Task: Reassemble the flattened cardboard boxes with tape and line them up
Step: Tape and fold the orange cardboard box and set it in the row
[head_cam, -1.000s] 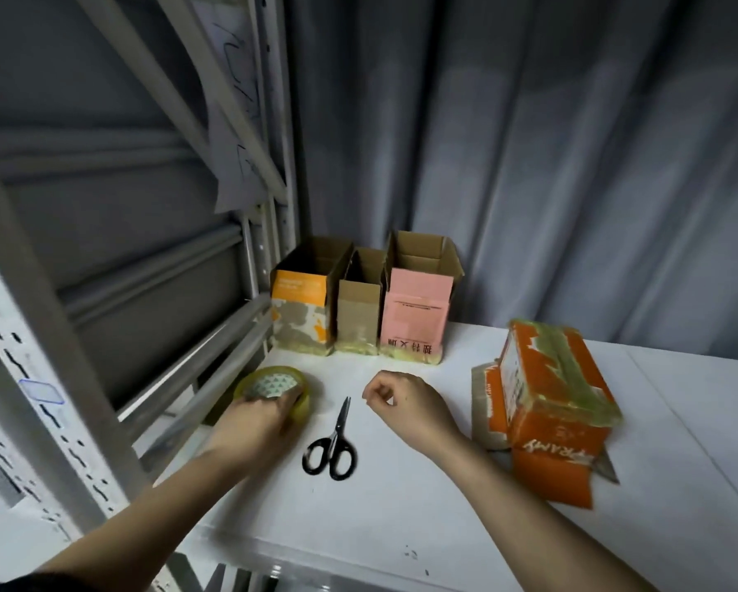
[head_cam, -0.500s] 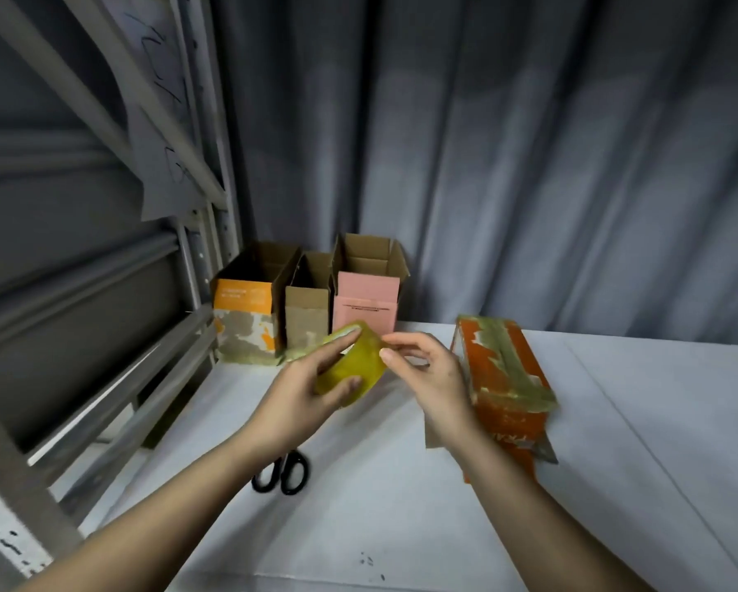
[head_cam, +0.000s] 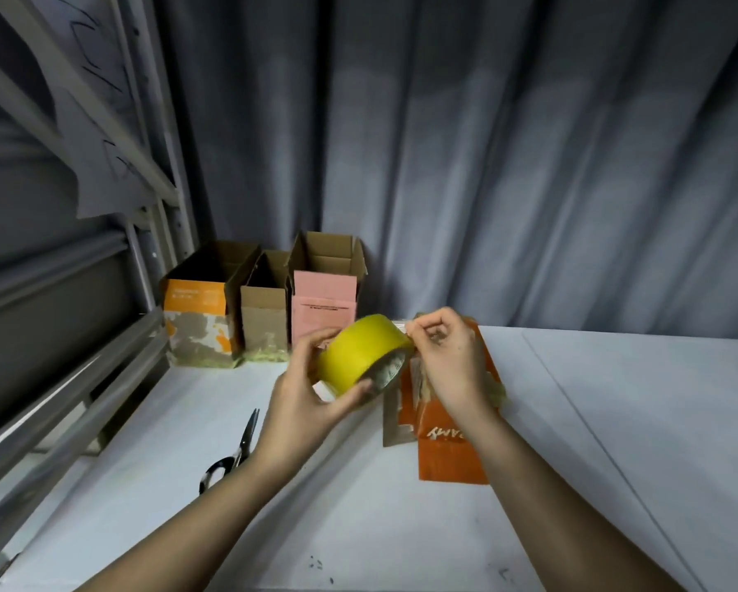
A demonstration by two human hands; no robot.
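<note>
My left hand (head_cam: 299,403) holds a yellow tape roll (head_cam: 361,354) up above the white table (head_cam: 615,420). My right hand (head_cam: 448,356) pinches at the roll's top right edge with thumb and forefinger. Behind my right hand an orange cardboard box (head_cam: 448,446) lies on the table, partly hidden, with old tape on it. At the back left stand three open boxes in a row: an orange one (head_cam: 196,322), a plain brown one (head_cam: 264,318) and a pink one (head_cam: 324,305).
Black-handled scissors (head_cam: 235,455) lie on the table under my left forearm. A grey metal shelving frame (head_cam: 59,378) runs along the left side. A grey curtain (head_cam: 529,164) hangs behind the table.
My left hand lifted the tape roll off the table and turned it on edge. My right hand came up to pinch the roll's edge. The view shifted right.
</note>
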